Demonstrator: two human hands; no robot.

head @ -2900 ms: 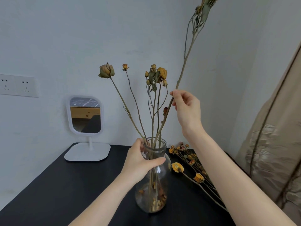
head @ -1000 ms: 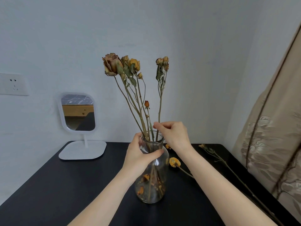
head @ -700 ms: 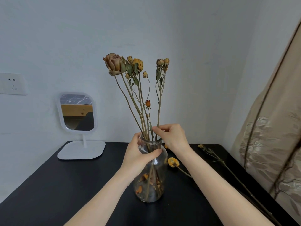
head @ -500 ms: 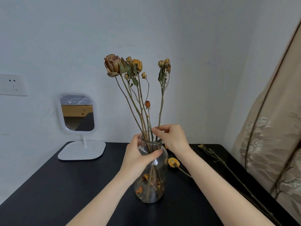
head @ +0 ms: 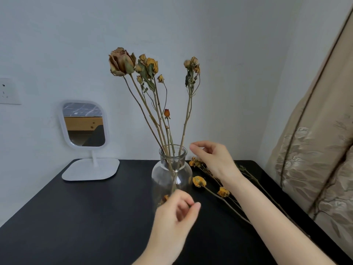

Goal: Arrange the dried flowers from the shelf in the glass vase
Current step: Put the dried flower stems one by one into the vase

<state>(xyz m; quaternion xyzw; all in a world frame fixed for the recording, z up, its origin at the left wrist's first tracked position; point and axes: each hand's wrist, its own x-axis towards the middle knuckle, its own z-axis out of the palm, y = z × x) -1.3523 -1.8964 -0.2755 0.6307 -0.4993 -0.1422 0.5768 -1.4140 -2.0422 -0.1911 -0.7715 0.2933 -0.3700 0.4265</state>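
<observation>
A clear glass vase (head: 172, 169) stands on the black tabletop (head: 86, 217) with several dried roses (head: 152, 96) upright in it. My left hand (head: 175, 213) hovers in front of the vase's lower half, fingers loosely curled, holding nothing. My right hand (head: 212, 159) is just right of the vase's neck, fingers relaxed and apart from the stems. More dried yellow flowers (head: 210, 186) lie flat on the table to the right of the vase, partly hidden behind my right forearm.
A small white-framed mirror (head: 85, 127) on a white base stands at the back left. A wall socket (head: 7, 90) is at the far left. A beige patterned curtain (head: 315, 159) hangs along the table's right edge.
My left hand has let go of the vase neck and dropped toward me. My right hand has released the last stem and moved right; that stem now stands in the vase.
</observation>
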